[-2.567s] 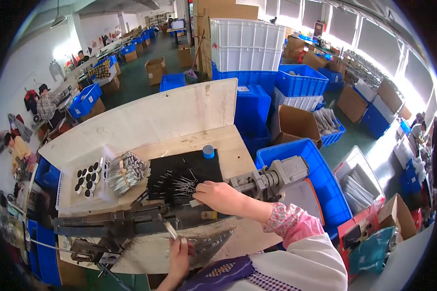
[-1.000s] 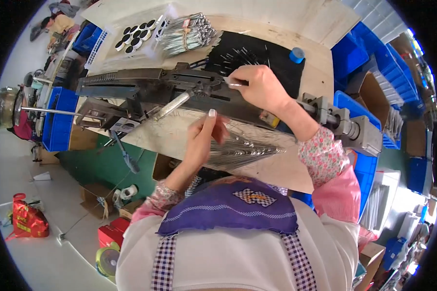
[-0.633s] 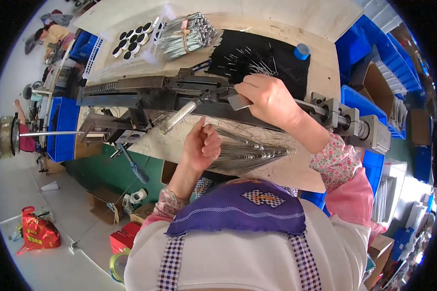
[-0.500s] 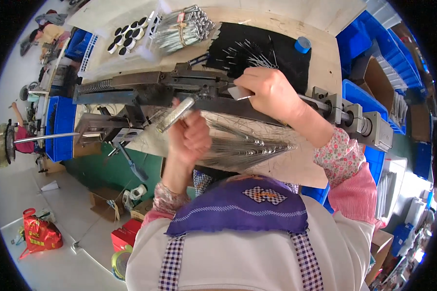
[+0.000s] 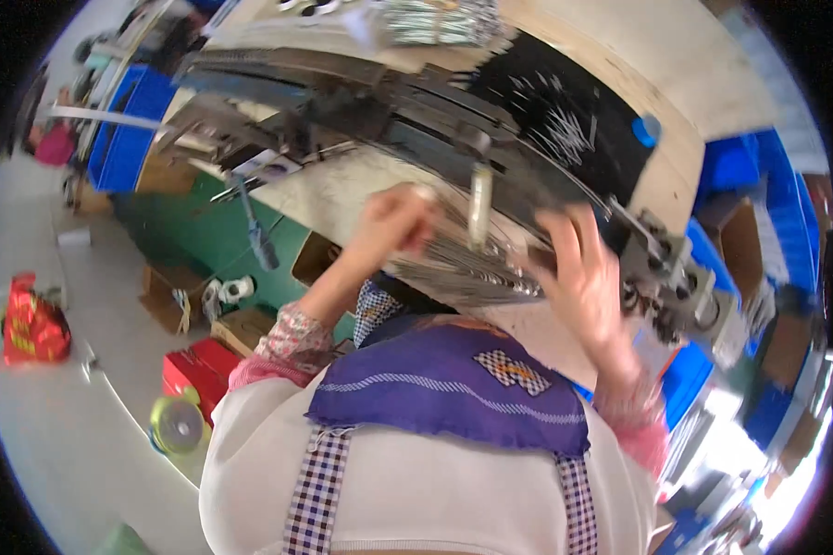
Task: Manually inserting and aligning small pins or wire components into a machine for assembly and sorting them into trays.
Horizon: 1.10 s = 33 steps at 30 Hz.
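My left hand (image 5: pixel 398 222) is over the bench, left of the lever handle and apart from it; its fingers are curled and blurred, and what they hold, if anything, is hidden. The pale lever handle (image 5: pixel 479 205) hangs down from the dark metal bench machine (image 5: pixel 379 111). My right hand (image 5: pixel 578 273) has its fingers apart, with thumb and fingertips at the right end of a bundle of thin metal wires (image 5: pixel 463 273). I cannot tell if it touches them. The wires lie on the bench between machine and apron.
Behind the machine, loose short metal pieces (image 5: pixel 565 129) lie on a black cloth (image 5: pixel 620 97) beside a blue round container (image 5: pixel 646 130). A tied bundle of metal rods (image 5: pixel 440 23) lies further back. Blue bins (image 5: pixel 759 185) stand at right, and a red box (image 5: pixel 194 375) is on the floor at left.
My left hand has let go of the lever handle, which now hangs further right. My right hand has come off the machine, down to the wires, fingers spread. The whole view has turned.
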### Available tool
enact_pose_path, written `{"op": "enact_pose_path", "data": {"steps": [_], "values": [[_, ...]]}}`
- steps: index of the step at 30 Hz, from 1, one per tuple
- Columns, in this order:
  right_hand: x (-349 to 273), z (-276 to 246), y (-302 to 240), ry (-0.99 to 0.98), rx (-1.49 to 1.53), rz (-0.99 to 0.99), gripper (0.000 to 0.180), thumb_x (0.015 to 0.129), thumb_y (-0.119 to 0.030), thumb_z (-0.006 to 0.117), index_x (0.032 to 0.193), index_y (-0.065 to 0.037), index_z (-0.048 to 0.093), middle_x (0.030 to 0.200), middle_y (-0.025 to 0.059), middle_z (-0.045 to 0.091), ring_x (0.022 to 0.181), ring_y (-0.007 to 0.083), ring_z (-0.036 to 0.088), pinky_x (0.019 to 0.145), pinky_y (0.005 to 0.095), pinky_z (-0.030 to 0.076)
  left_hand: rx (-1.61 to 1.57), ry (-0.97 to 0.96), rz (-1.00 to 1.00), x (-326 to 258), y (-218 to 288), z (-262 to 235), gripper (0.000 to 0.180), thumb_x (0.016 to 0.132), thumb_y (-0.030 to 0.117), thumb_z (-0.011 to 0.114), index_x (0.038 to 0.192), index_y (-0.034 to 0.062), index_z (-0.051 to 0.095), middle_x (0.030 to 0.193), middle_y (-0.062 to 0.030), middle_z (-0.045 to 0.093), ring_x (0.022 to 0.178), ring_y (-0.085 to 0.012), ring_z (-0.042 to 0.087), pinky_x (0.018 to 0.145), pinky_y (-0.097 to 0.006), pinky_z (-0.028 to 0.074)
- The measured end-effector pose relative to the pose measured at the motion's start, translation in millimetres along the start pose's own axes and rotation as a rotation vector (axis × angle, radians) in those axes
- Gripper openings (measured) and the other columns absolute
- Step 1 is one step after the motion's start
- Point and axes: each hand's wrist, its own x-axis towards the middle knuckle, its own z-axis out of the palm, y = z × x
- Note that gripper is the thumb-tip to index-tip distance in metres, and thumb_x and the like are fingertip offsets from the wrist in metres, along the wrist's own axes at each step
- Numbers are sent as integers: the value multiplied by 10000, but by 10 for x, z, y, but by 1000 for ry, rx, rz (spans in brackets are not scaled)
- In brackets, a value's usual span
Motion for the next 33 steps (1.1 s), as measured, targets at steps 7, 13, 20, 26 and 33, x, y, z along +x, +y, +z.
{"op": "enact_pose_path", "data": {"steps": [7,13,20,26,33], "values": [[-173,285,512,-167,-61,402,459,750,-232,755,1027,-32,448,947,185,552,916,412,572,705,468,475,-330,540,-101,32,52,-865,432,953,432,534,938,17,654,632,-2,565,408,-67,413,362,-217,259],[-128,293,719,-226,-165,235,444,752,-229,749,1005,-34,440,867,192,562,839,404,576,688,459,470,-440,479,36,180,-212,-875,263,972,264,532,919,25,629,625,15,496,431,-62,371,381,-223,239],[-378,-227,159,6,182,227,128,859,-85,633,946,-15,570,838,178,626,742,340,640,643,377,502,-491,93,308,-87,470,517,220,1001,265,475,891,80,522,610,47,367,415,-54,306,366,-226,236],[-514,-627,243,329,436,598,92,881,-81,648,874,11,650,682,65,622,655,50,540,611,238,458,-537,-537,-331,424,568,1429,295,997,290,488,812,61,507,583,41,374,413,-72,334,384,-248,216],[-349,-836,346,435,319,450,113,880,-92,636,908,17,652,728,101,646,641,89,587,612,244,467,-489,-317,-142,434,485,1503,270,999,303,489,826,96,508,595,67,362,398,-55,316,371,-231,240]]}}
